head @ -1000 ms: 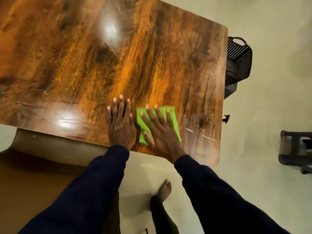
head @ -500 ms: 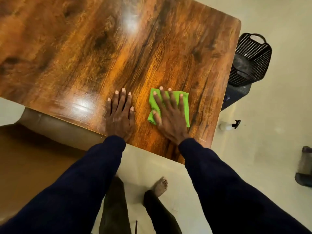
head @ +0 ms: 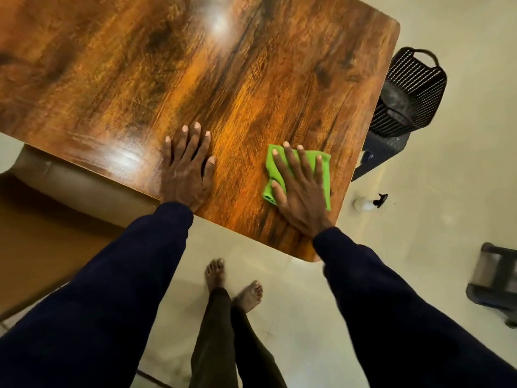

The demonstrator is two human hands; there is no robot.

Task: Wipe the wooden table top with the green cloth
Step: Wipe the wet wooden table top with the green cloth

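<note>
My right hand (head: pixel 303 191) presses the green cloth (head: pixel 326 183) flat under straight, spread fingers; the wooden table top (head: pixel 251 79) ends just beyond my little finger. My left hand (head: pixel 186 175) lies flat, empty. Unpinched, the cloth could slide off.

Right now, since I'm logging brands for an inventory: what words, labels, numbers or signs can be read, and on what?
None can be read. The table, green cloth and basket show no writing; the spray bottle on the floor is too small and blurred to tell.
</note>
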